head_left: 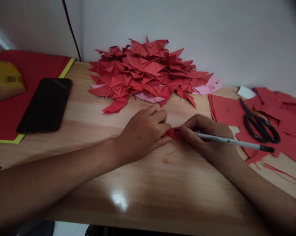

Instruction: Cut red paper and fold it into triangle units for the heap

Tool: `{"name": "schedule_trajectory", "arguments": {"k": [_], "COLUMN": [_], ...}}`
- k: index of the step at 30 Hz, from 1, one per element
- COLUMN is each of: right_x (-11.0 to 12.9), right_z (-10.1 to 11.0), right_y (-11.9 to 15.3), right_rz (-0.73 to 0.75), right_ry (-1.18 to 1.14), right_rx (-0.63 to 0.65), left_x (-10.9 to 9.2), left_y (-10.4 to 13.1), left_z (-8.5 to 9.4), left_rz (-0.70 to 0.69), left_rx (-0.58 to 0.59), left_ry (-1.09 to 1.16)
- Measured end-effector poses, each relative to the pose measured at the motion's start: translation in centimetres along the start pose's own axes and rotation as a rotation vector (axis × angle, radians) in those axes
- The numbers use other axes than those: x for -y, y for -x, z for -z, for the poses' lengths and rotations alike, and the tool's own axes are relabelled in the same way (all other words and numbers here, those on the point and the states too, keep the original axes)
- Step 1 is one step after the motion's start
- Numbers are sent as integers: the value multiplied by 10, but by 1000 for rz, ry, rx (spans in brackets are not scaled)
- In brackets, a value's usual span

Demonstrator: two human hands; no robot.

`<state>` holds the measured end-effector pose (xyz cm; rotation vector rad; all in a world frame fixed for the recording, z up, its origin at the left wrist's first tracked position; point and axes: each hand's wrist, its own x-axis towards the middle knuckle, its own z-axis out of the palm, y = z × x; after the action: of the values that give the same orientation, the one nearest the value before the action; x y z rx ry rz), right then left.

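A small piece of folded red paper (172,133) lies on the wooden table between my two hands, mostly covered by fingers. My left hand (148,131) is closed, its curled fingers pinching the paper's left side against the tabletop. In my right hand (207,131) is a slim grey pen with a black end (233,141), gripped in a writing hold. The pen's dark tip touches or nearly touches the red paper; I cannot tell which. Behind both hands rises a heap of folded red paper figures (148,67), with a few pink ones at its edges.
Black-handled scissors (260,126) rest on red paper pieces (285,114) at the right, near thin red strips (283,173). A black phone (46,105) lies at the left, partly over red sheets (39,62). A yellow packet (6,80) sits on those sheets. A wall stands behind.
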<state>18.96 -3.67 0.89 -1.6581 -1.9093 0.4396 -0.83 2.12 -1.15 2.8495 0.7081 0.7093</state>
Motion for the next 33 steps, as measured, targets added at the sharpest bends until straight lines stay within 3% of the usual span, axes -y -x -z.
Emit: {"name": "schedule_trajectory", "arguments": {"k": [33], "right_x": [1], "right_z": [2], "right_y": [1], "right_rz": [-18], "right_ry": [17], "right_rx": [22], "left_x": [0], "left_y": [0], "left_z": [1], "left_rz": [-2], "left_rx": [1], "left_ry": [-5]}}
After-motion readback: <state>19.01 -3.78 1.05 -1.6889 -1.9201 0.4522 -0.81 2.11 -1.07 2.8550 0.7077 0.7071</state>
